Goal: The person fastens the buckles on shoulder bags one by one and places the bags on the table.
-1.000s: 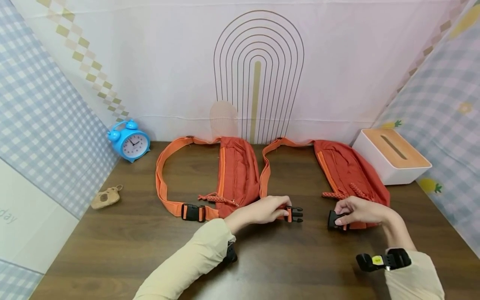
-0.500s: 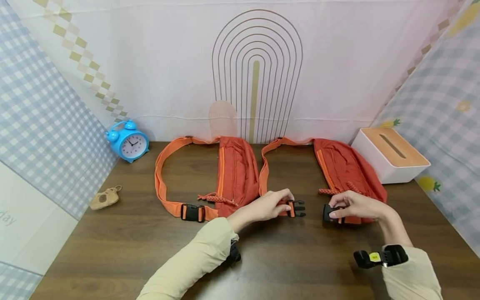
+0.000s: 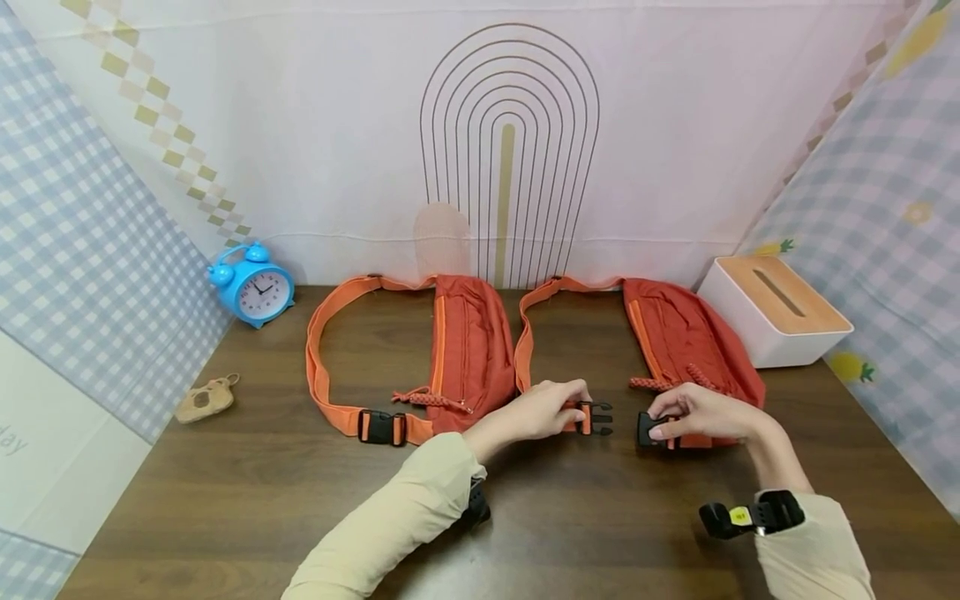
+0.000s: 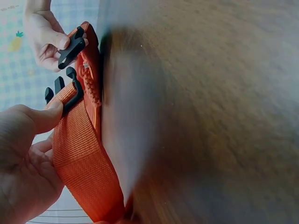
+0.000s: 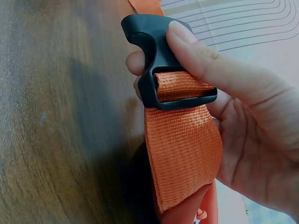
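The pronged buckle half [image 3: 599, 419] points right, pinched at its strap end by my left hand [image 3: 536, 412]. In the left wrist view, the thumb lies on the orange strap [image 4: 86, 158] beside the prongs. Across a small gap, my right hand [image 3: 708, 414] pinches the socket buckle half [image 3: 649, 429], its thumb on top in the right wrist view, where orange webbing [image 5: 184, 149] runs through the buckle's slot. Both halves belong to the right-hand red waist bag [image 3: 693, 337], whose front end is partly hidden by my right hand.
Left of it lies a second red waist bag [image 3: 472, 342] with its black buckle [image 3: 382, 427] fastened. A blue alarm clock [image 3: 258, 289] and a tan bear-shaped pouch [image 3: 206, 399] stand at the left. A white tissue box [image 3: 787, 333] with a wooden lid sits back right.
The two buckle halves have come closer together. My right hand has moved left with the socket half, and my left hand has shifted slightly right with the pronged half.
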